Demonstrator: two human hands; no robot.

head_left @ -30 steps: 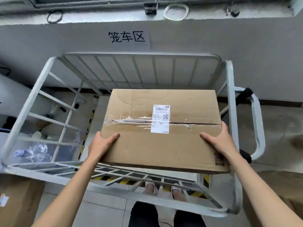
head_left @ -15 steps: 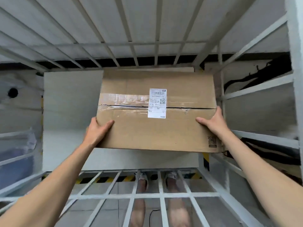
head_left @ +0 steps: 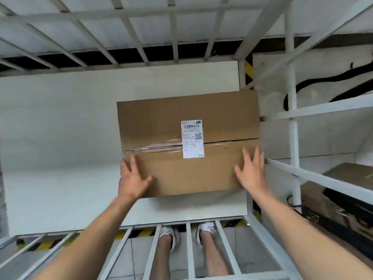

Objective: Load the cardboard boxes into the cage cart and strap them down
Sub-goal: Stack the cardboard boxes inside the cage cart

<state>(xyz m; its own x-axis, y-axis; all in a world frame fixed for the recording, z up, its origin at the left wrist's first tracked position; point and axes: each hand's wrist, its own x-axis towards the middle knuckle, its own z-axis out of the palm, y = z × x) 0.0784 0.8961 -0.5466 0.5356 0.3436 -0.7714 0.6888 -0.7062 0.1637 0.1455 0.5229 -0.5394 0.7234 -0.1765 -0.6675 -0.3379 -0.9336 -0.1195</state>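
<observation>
Left hand [head_left: 132, 178] and right hand [head_left: 251, 172], fingers spread wide, over the box [head_left: 187, 114] near edge (bare cart floor [head_left: 60, 138] leftward).

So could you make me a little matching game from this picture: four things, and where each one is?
Things: 1 box; 2 label; 3 shoes; 4 right hand.
Places: a seen through the near bars of the cart; b on the cart's white floor; c at the box's near right corner, fingers spread; d across the box's taped seam.
Pairs: 1-b; 2-d; 3-a; 4-c.
</observation>
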